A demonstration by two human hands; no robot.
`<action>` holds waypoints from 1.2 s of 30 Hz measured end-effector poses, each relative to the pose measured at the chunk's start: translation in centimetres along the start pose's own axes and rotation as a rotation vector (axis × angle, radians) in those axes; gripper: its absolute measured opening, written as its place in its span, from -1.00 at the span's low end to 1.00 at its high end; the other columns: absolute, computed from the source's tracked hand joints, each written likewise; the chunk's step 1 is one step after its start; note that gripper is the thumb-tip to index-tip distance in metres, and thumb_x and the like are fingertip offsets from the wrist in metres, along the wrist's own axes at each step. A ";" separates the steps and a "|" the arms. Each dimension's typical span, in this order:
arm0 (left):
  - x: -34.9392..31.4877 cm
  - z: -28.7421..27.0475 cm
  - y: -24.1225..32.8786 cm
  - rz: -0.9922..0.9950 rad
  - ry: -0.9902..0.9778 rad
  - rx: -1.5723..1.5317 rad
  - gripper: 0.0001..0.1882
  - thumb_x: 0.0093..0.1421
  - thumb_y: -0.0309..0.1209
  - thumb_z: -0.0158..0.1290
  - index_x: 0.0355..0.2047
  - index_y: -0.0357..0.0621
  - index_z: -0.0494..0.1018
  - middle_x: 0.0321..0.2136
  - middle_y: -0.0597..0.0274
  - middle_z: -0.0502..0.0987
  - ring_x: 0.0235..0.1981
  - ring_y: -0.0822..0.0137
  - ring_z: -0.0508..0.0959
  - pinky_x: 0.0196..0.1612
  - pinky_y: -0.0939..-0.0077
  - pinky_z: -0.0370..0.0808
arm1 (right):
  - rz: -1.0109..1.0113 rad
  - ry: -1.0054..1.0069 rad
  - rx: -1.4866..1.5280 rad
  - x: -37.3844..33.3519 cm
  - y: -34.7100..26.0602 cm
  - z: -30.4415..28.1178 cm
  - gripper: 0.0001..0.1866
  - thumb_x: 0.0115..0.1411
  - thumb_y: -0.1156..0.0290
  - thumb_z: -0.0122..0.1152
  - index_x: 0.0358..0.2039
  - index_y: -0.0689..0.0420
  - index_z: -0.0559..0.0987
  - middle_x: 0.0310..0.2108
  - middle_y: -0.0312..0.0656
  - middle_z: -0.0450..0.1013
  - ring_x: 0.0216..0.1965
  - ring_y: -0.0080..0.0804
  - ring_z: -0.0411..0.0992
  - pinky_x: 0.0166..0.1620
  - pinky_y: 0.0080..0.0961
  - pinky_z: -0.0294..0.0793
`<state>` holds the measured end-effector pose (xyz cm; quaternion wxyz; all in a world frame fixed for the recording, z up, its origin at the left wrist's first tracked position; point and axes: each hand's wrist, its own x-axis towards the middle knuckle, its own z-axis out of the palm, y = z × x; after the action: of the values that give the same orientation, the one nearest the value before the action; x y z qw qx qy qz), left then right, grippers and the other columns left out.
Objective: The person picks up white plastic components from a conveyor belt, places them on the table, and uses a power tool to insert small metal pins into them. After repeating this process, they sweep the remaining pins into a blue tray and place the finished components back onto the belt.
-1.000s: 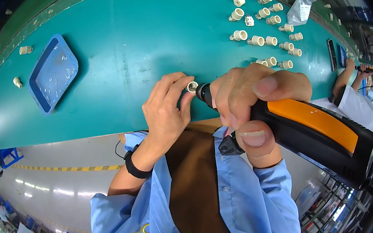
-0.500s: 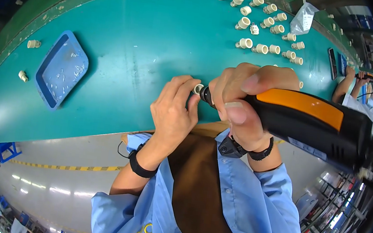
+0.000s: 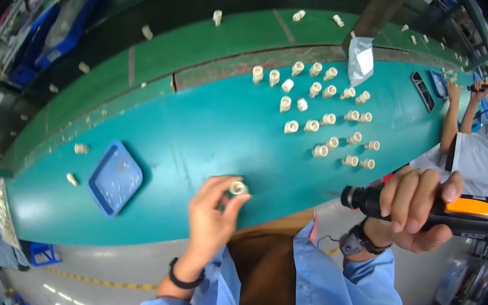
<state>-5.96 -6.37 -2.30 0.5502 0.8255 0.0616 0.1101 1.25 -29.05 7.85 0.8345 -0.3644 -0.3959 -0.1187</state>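
Note:
My left hand [image 3: 210,214] pinches a small white lamp socket [image 3: 238,187] between thumb and fingertips, its round opening facing up. In my right hand [image 3: 417,202] is a black and orange electric screwdriver [image 3: 469,221], fingers wrapped round its body. The screwdriver lies level, with its bit pointing left toward the socket but well apart from it. More white sockets stand in loose rows beyond my hands, among them one [image 3: 320,151] near the front of the group.
A blue tray [image 3: 96,188] with small bits in it sits at left on the green table [image 3: 199,123], two loose sockets beside it. At the back are a clear bag [image 3: 361,60] and a conveyor belt [image 3: 239,34] carrying sockets. A co-worker [image 3: 475,158] sits at far right.
The screwdriver has been drawn away from the socket to the right, along with my right hand. My left hand still holds the socket. The view has tilted up, showing more of the belt.

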 end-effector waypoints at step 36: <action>45.9 23.9 0.7 0.387 -0.412 0.795 -0.63 -0.01 -0.34 0.11 -0.15 -0.10 0.46 -0.17 -0.09 0.46 -0.09 0.05 0.45 -0.04 0.27 0.38 | 0.395 -0.218 0.180 0.1 -5.0 -19.7 -0.60 -0.11 0.61 0.38 -0.25 0.36 0.41 -0.62 -0.05 0.39 -0.65 -0.24 0.41 -0.55 -0.39 0.50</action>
<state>44.41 -17.77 -5.26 0.1626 0.9726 -0.1657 0.0128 10.25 -46.41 2.22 0.8228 -0.3697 -0.4138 0.1230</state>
